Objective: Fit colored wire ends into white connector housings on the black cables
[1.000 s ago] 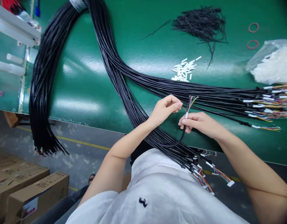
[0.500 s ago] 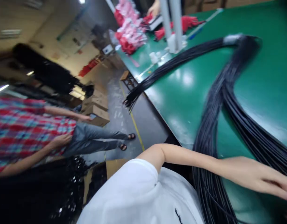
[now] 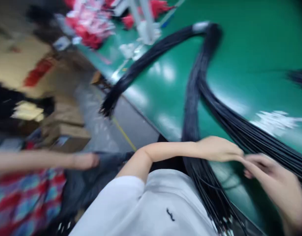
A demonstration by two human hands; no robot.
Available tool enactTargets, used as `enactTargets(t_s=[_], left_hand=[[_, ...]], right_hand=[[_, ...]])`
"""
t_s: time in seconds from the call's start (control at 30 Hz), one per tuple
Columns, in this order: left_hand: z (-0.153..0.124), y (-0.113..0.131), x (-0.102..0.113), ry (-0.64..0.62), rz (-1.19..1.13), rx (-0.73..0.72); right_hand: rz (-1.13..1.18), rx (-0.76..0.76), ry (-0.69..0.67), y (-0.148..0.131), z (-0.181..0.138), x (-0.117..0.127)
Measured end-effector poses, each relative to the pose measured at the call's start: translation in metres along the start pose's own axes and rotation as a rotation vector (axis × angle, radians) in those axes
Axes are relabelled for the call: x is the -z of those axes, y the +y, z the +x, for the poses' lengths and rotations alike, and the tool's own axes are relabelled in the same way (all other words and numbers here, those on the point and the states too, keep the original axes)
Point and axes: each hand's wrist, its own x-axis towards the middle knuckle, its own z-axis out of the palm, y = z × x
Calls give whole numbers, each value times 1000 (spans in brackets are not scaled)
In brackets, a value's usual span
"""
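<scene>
At left, a co-worker in a red-and-blue plaid shirt [image 3: 30, 200]; at centre, a bent, forked bundle of long black cables [image 3: 192, 98] on the glossy green table [image 3: 251, 55], partly beneath the person's left forearm [image 3: 172, 151]; rightward, the left hand [image 3: 222, 149] and right hand [image 3: 273, 180] together at the fingertips, whether gripping anything blurred beyond telling; small white pieces [image 3: 276, 121] lie beside the bundle's right branch.

My left elbow [image 3: 146, 152] is bent, the left forearm [image 3: 175, 150] stretching toward my right hand [image 3: 271, 173]; my left hand [image 3: 218, 149] lies back upward, its fingers drawn together. The right hand faces it, fingers curled, wrist blurred. Fingertips very near each other between the hands; contact unclear to me.
</scene>
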Motion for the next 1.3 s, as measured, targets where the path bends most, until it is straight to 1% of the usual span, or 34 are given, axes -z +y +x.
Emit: enactTargets(t_s=[0.07, 0.1, 0.13, 0.23, 0.3, 0.4, 0.43, 0.5, 0.6, 0.7, 0.77, 0.83, 0.9, 0.97, 1.07, 1.13, 1.2, 1.23, 1.3], left_hand=[[10, -13, 1, 24, 22, -12], [15, -19, 4, 35, 18, -33], [21, -26, 11, 62, 11, -45], [48, -39, 38, 218, 37, -55], [75, -43, 57, 300, 102, -27], [131, -46, 75, 320, 176, 22], [152, -46, 77, 316, 190, 21], [193, -45, 74, 317, 220, 4], [244, -42, 61, 300, 264, 20], [275, -43, 49, 257, 303, 41], [284, -44, 46, 245, 313, 21], [281, -43, 46, 258, 283, -1], [265, -38, 49, 276, 185, -18], [234, -31, 51, 248, -4, -33], [170, -17, 49, 127, -374, -55], [129, -11, 40, 110, -599, -16], [98, -7, 26, 137, -806, 79], [87, -7, 18, 153, -894, 128], [76, -9, 2, 181, -1020, 187]], right_hand=[[72, -122, 48, 6, -23, 15], [135, -137, 51, 8, -26, 17], [200, -156, 88, 11, -25, 18], [344, -180, 128, 20, -11, 18], [394, -180, 114, 22, -6, 18], [435, -181, 85, 22, -7, 20], [445, -181, 80, 22, -7, 21], [459, -172, 76, 24, -8, 22], [469, -155, 74, 27, -7, 23], [498, -160, 74, 30, -6, 23], [515, -167, 71, 31, -7, 22], [521, -164, 67, 31, -8, 23], [523, -151, 80, 31, -9, 25], [522, -140, 136, 29, -11, 30], [495, -122, 296, 25, -16, 39], [444, -101, 401, 23, -20, 43], [365, -72, 497, 21, -23, 43], [311, -60, 538, 20, -23, 42], [180, -27, 606, 18, -24, 37]])
